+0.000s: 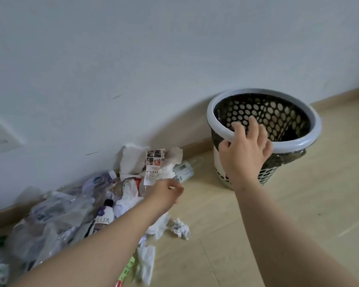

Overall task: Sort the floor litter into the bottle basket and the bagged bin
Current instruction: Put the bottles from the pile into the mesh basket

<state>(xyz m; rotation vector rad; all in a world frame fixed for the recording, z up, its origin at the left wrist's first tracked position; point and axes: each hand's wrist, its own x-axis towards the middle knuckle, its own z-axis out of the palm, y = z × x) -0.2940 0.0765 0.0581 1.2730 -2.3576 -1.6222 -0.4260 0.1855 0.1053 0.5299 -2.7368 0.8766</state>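
The right hand has its grip around the near rim of the bagged bin, which stands by the wall on the right. The left hand is pinched on a clear bottle at the edge of the litter pile to the left. The bottle basket is not in sight. The likely slip is the bottle going into this bin simply because it is closest. A tug on the rim could also tip the light bin or pull its loose black bag free.
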